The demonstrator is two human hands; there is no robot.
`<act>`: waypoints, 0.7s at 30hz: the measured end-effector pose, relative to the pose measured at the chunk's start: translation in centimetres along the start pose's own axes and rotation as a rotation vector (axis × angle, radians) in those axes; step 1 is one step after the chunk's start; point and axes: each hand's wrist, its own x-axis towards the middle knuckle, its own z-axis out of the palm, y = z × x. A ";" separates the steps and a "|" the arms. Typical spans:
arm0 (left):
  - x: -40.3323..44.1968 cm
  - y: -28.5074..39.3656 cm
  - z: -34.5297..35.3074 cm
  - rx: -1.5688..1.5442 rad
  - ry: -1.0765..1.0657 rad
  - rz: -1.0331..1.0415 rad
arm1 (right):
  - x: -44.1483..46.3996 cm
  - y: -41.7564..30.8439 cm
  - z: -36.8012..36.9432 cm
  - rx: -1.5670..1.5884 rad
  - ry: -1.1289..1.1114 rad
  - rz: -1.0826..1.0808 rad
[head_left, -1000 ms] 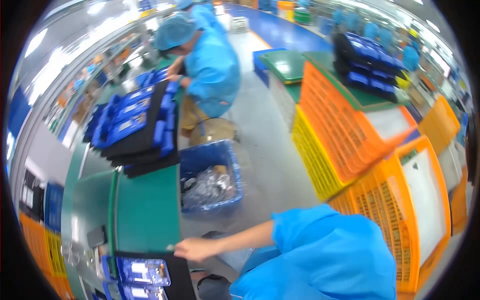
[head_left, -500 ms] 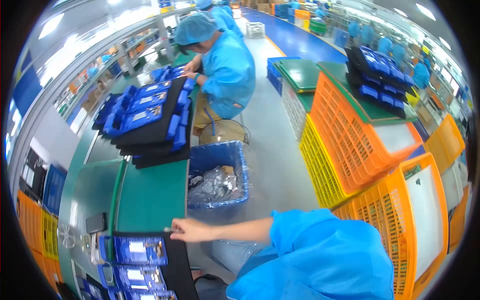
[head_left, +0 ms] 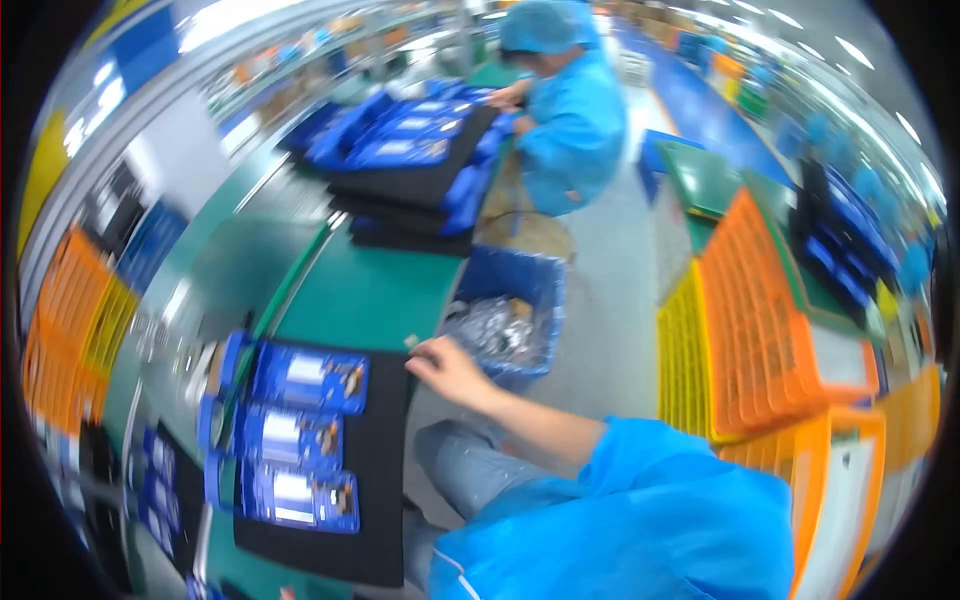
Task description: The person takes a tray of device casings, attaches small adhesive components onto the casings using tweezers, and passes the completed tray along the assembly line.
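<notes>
My right hand (head_left: 450, 370) reaches over the table's near edge, fingers pinched on a small pale metallic piece (head_left: 411, 341), too blurred to name. Beside it lies a black mat (head_left: 380, 470) bearing three blue plastic housings in a column: an upper housing (head_left: 325, 378), a middle housing (head_left: 300, 440) and a lower housing (head_left: 310, 497). Each has a white rectangle and small parts inside. At the bottom edge shows a skin-coloured sliver (head_left: 287, 593), seemingly my left hand; its fingers cannot be made out.
Black mats with blue housings are stacked (head_left: 400, 180) farther up the green table (head_left: 370, 295). A co-worker (head_left: 570, 130) works behind them. A blue bin (head_left: 515, 345) with clear plastic stands beside the table. Orange crates (head_left: 750, 290) and a yellow crate (head_left: 685, 360) stand right.
The view has swung, so the bench scene sits farther right and the mat shows more fully. My right hand still pinches the small piece, now just off the mat's corner.
</notes>
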 end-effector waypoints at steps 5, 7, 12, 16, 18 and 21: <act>1.6 -4.8 1.5 -0.335 0.021 -0.164 | 1.1 -0.2 -0.4 0.071 -0.047 -0.017; 2.2 -3.8 2.4 -0.331 -0.003 -0.165 | 2.1 -0.5 0.1 -0.036 -0.080 -0.067; 4.0 -5.5 5.7 -0.031 0.100 0.084 | 3.5 -1.5 2.5 -0.150 -0.150 -0.108; 3.2 -3.2 4.7 -0.133 0.010 -0.093 | 3.4 -2.7 2.4 -0.239 -0.162 -0.161; 3.3 -1.3 3.6 -0.164 0.011 -0.104 | 3.4 -2.2 2.3 -0.176 -0.186 -0.123; 5.1 1.4 2.6 -0.535 0.025 -0.152 | 2.4 -0.2 2.1 0.165 -0.127 -0.006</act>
